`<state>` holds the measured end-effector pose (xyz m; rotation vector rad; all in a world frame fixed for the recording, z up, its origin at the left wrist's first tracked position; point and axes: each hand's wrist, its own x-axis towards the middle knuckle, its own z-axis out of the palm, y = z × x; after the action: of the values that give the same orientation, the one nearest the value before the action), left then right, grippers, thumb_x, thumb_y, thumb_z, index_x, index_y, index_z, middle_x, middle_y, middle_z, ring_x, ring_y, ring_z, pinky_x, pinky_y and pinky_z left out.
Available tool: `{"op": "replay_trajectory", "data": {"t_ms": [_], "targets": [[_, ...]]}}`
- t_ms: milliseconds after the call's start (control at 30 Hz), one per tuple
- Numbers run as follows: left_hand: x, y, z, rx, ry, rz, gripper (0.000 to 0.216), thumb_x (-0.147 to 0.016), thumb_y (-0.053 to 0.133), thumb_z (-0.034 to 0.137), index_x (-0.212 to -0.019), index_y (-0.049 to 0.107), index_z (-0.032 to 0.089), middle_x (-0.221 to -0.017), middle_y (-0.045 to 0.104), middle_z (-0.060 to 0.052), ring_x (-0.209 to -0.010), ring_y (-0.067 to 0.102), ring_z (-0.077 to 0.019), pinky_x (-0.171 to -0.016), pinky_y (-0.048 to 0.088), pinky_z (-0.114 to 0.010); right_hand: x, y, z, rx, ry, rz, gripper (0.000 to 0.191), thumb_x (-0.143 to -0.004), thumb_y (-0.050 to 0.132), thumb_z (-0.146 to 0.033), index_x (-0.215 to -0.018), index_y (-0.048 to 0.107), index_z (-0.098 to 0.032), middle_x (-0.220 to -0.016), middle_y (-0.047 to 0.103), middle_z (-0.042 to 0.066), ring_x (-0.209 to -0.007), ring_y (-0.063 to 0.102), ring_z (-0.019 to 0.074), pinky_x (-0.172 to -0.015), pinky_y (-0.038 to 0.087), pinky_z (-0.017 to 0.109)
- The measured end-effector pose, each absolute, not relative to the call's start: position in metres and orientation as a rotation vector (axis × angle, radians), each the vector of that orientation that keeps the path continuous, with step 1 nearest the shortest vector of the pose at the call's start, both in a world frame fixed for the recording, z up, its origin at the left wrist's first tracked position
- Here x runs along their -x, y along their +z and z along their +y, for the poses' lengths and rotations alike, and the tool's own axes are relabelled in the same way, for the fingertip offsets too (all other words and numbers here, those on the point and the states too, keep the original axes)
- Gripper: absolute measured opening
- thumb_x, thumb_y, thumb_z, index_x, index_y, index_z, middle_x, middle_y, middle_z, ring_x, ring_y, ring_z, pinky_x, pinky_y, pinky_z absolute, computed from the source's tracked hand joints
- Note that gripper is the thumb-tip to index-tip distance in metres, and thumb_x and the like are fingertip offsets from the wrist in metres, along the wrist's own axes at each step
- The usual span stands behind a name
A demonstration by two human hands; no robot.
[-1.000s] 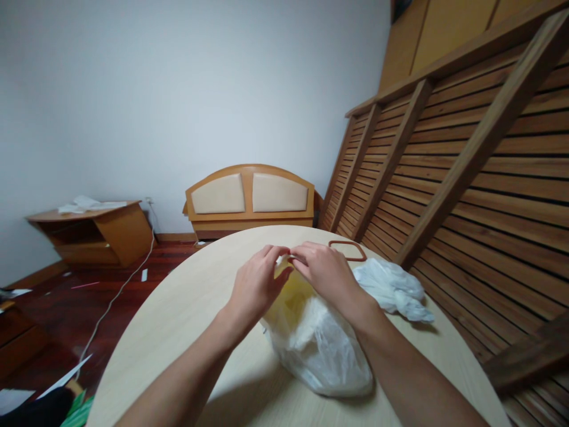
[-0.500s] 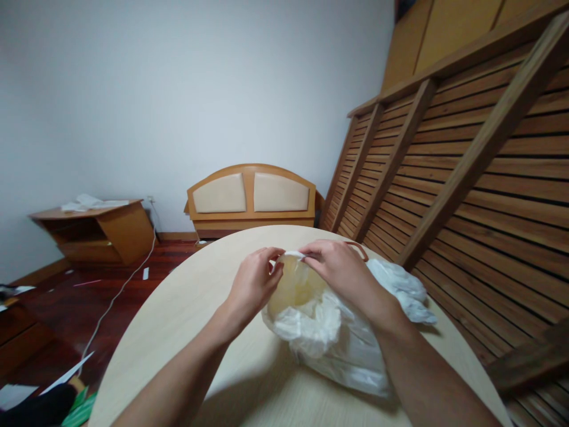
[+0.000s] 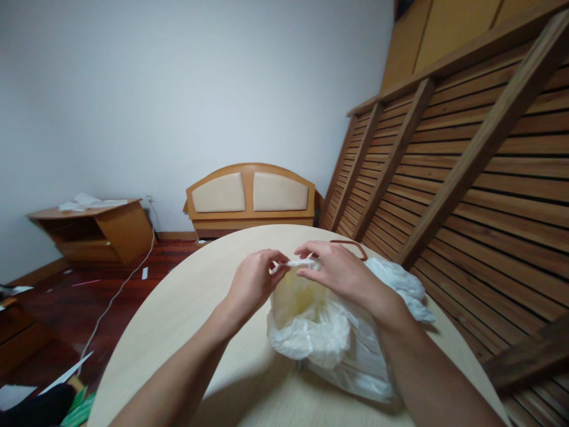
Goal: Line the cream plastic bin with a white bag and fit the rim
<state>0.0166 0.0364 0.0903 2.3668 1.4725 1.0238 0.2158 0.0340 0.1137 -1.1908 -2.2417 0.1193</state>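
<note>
In the head view, the white translucent plastic bag (image 3: 317, 344) rests on the round, pale wooden table (image 3: 186, 308), in front of the person. Its mouth is open, showing a yellowish inside; the handling looks partway along, with the far rim drawn up between the hands while the near rim sags in loose, unheld folds. The left hand (image 3: 253, 281) pinches that far rim between thumb and fingers; the right hand (image 3: 340, 267) has thumb and fingers spread, the rim running into the gap between them. The right forearm hides part of the bag's side. Beyond that arm lie a second, crumpled whitish plastic bag (image 3: 398, 284) and a thin reddish-brown rounded loop (image 3: 362, 250), partly covered by the right hand. Neither seems to block the work. A brown slatted wooden panel (image 3: 444, 154) leans beyond the table's right side.
</note>
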Motion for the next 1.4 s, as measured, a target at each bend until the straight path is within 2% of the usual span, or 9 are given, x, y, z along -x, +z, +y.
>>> {"op": "replay_trajectory", "data": {"t_ms": [67,200,367,500,733,867,1067,1300,1400], "targets": [[-0.014,0.091,0.036,-2.363,0.98,1.488,0.012,-0.088,0.065,0.019,-0.092,0.076,0.022,-0.086,0.076,-0.002,-0.076,0.066,-0.0167,-0.067,0.046,-0.025,-0.222,0.115,0.033,1.218,0.108,-2.263,0.027,-0.082,0.076,-0.026,-0.109,0.074,-0.023,-0.108,0.076,0.004,-0.101,0.069,0.0214,-0.087,0.048,0.03],[-0.012,0.094,0.031,-2.364,0.895,1.541,0.016,-0.087,0.061,0.018,-0.096,0.074,0.022,-0.09,0.076,-0.003,-0.077,0.067,-0.0179,-0.066,0.046,-0.026,-0.227,0.121,0.028,1.351,0.038,-2.285,0.016,-0.086,0.068,-0.019,-0.097,0.077,-0.024,-0.097,0.078,0.003,-0.094,0.07,0.0218,-0.082,0.045,0.03],[-0.017,0.094,0.029,-2.464,0.976,1.415,0.023,-0.083,0.072,0.027,-0.105,0.069,0.022,-0.105,0.073,-0.003,-0.095,0.067,-0.0204,-0.079,0.049,-0.028,-0.215,0.124,0.025,1.403,-0.015,-2.282,0.014,-0.088,0.065,-0.024,-0.093,0.077,-0.025,-0.092,0.078,0.003,-0.09,0.07,0.0221,-0.077,0.043,0.03],[-0.02,0.091,0.033,-2.489,0.915,1.492,0.011,-0.087,0.066,0.022,-0.095,0.073,0.023,-0.094,0.076,-0.002,-0.081,0.068,-0.0181,-0.07,0.047,-0.026,-0.212,0.121,0.025,1.365,0.038,-2.287,0.013,-0.088,0.065,-0.025,-0.095,0.076,-0.024,-0.094,0.077,0.004,-0.089,0.069,0.0203,-0.075,0.044,0.028],[-0.015,0.09,0.033,-2.501,0.853,1.514,0.031,-0.081,0.057,0.008,-0.103,0.074,0.023,-0.097,0.078,-0.004,-0.079,0.069,-0.0176,-0.07,0.047,-0.026,-0.222,0.122,0.018,1.414,-0.005,-2.253,0.027,-0.084,0.058,-0.01,-0.101,0.075,-0.023,-0.098,0.077,0.004,-0.096,0.068,0.0214,-0.083,0.043,0.028],[-0.015,0.093,0.031,-2.492,0.823,1.516,0.03,-0.082,0.056,0.009,-0.1,0.075,0.024,-0.097,0.078,-0.004,-0.078,0.069,-0.0182,-0.068,0.047,-0.026,-0.23,0.127,0.011,1.445,0.049,-2.353,0.03,-0.085,0.054,-0.01,-0.102,0.076,-0.022,-0.099,0.077,0.007,-0.096,0.068,0.0226,-0.086,0.045,0.029],[-0.02,0.093,0.031,-2.487,0.854,1.533,0.022,-0.086,0.061,0.015,-0.101,0.075,0.025,-0.094,0.078,-0.003,-0.08,0.07,-0.0192,-0.071,0.048,-0.026,-0.226,0.122,0.015,1.346,0.12,-2.352,0.039,-0.086,0.054,-0.013,-0.12,0.07,-0.022,-0.115,0.075,0.007,-0.108,0.067,0.0235,-0.093,0.045,0.032],[-0.019,0.093,0.03,-2.537,0.809,1.635,0.021,-0.09,0.058,0.017,-0.1,0.075,0.025,-0.091,0.078,-0.004,-0.081,0.072,-0.0218,-0.067,0.046,-0.028,-0.214,0.126,0.008,1.517,0.021,-2.305,0.029,-0.088,0.052,-0.01,-0.104,0.074,-0.022,-0.099,0.077,0.008,-0.098,0.069,0.0247,-0.084,0.046,0.032],[-0.02,0.092,0.029,-2.524,0.824,1.657,0.022,-0.091,0.057,0.018,-0.1,0.075,0.024,-0.09,0.079,-0.005,-0.079,0.072,-0.0217,-0.067,0.046,-0.028,-0.215,0.128,0.004,1.578,-0.02,-2.289,0.033,-0.088,0.053,-0.009,-0.113,0.071,-0.021,-0.106,0.076,0.01,-0.103,0.068,0.0261,-0.086,0.046,0.032]]}}
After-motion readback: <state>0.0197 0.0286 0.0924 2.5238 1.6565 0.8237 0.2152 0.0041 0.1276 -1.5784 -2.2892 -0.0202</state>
